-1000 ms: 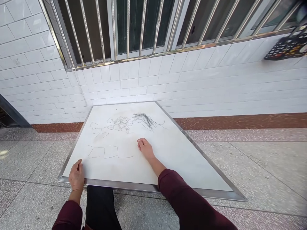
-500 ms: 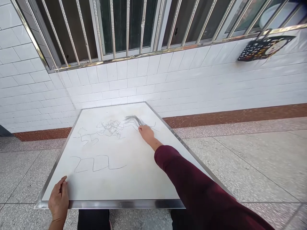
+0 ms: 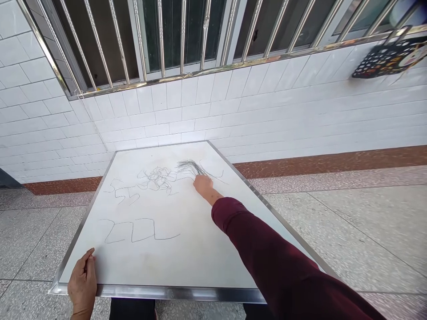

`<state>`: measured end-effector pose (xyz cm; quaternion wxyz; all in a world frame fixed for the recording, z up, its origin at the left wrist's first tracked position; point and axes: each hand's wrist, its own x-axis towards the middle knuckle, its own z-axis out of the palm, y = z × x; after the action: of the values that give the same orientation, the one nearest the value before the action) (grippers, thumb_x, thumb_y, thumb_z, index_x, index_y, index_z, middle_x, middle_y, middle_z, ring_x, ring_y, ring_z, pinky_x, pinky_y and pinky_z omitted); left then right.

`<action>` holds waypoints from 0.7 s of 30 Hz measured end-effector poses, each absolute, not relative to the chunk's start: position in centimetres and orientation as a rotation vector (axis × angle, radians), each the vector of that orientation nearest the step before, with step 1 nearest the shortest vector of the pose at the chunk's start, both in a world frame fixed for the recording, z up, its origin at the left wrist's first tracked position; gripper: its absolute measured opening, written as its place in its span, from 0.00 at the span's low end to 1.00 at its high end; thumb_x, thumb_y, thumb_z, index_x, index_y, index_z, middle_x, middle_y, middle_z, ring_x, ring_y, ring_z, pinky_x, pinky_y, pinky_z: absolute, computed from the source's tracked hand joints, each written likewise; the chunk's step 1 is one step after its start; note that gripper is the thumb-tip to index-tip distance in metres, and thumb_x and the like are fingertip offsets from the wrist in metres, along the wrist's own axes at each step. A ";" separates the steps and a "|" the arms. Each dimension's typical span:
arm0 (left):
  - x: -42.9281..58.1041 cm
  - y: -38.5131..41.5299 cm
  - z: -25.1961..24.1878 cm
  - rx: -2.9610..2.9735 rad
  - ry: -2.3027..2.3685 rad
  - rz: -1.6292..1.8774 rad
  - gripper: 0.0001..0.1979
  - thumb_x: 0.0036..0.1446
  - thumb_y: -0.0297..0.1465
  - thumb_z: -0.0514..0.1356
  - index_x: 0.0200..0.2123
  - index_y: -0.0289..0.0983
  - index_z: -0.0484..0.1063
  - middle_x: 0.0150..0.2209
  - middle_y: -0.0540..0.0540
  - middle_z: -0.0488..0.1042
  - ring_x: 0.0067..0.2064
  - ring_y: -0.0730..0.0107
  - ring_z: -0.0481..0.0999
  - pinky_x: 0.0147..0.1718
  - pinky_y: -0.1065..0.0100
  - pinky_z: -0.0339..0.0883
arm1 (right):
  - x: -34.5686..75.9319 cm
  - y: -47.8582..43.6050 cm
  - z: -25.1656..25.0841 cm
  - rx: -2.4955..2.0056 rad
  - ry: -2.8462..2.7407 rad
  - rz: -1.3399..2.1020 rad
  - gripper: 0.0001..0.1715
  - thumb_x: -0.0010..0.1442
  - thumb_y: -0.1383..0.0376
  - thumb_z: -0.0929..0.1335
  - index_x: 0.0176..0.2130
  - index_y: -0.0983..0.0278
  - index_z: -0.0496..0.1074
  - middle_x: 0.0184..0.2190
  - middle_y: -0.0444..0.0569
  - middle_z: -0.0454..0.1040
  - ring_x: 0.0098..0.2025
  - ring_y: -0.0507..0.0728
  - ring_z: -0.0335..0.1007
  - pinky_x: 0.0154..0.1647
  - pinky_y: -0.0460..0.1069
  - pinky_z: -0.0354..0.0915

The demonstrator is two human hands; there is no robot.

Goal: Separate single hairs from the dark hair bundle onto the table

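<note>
Counter: a white top framed by a metal rim, its far edge set right by the tiled wall.
Dark strands: a thick bunch is laid toward the far right corner, fanned out a bit, with its near end covered by a hand. Hair or thread, honestly can't be told.
Right hand: reached well across the counter, the right hand is placed over that near end, knuckles up. Fingers look curled in, but the tips are hidden, so whether the bunch is actually pinched in the grip can't be told.
Left hand: the left hand is parked on the near edge, just in from the near left corner. Fingers are kept together and loosely bent, thumb alongside; if something thin is held in there, it can't be made out.
Tangle: a looser, messy tangle is spread just left of the bunch, in the far half.
Zigzag: one thin zigzag line is seen nearer the left edge, well apart from the bunch.
Sleeve: the near right corner is blocked by a maroon sleeve.
Background: window bars are fixed above, and a patterned basket is hung at right.
</note>
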<state>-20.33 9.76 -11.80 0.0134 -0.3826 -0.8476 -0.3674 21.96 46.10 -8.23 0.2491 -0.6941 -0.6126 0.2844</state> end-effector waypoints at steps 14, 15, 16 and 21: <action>-19.9 10.1 -11.0 -1.280 -2.623 -1.202 0.19 0.63 0.38 0.49 0.48 0.38 0.75 0.51 0.42 0.76 0.51 0.55 0.74 0.43 0.60 0.67 | 21.2 42.2 -5.7 -2.408 -1.935 0.679 0.20 0.64 0.59 0.67 0.53 0.67 0.67 0.51 0.54 0.70 0.48 0.59 0.70 0.47 0.57 0.70; -19.9 10.1 -11.1 -1.290 -2.613 -1.205 0.19 0.63 0.38 0.49 0.48 0.38 0.75 0.51 0.42 0.76 0.51 0.55 0.74 0.44 0.59 0.67 | 21.2 42.1 -5.7 -2.414 -1.939 0.668 0.21 0.65 0.59 0.67 0.54 0.66 0.67 0.52 0.54 0.70 0.48 0.59 0.70 0.47 0.58 0.70; -20.0 10.1 -11.2 -1.295 -2.606 -1.208 0.19 0.63 0.37 0.49 0.49 0.38 0.75 0.51 0.42 0.76 0.51 0.56 0.74 0.44 0.59 0.67 | 21.2 41.9 -5.6 -2.419 -1.941 0.661 0.21 0.65 0.59 0.67 0.54 0.66 0.67 0.52 0.54 0.69 0.48 0.59 0.71 0.47 0.58 0.70; -20.0 10.0 -11.3 -1.296 -2.622 -1.194 0.19 0.64 0.37 0.48 0.49 0.38 0.74 0.51 0.42 0.76 0.51 0.57 0.74 0.44 0.60 0.67 | 21.0 41.1 -5.9 -2.450 -1.937 0.718 0.19 0.65 0.60 0.67 0.53 0.66 0.68 0.51 0.55 0.70 0.48 0.59 0.70 0.48 0.57 0.70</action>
<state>-19.98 10.00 -11.30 -0.0089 -0.4101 -0.8300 -0.3780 21.01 41.09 -5.86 -0.0317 -0.7641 -0.6042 0.2241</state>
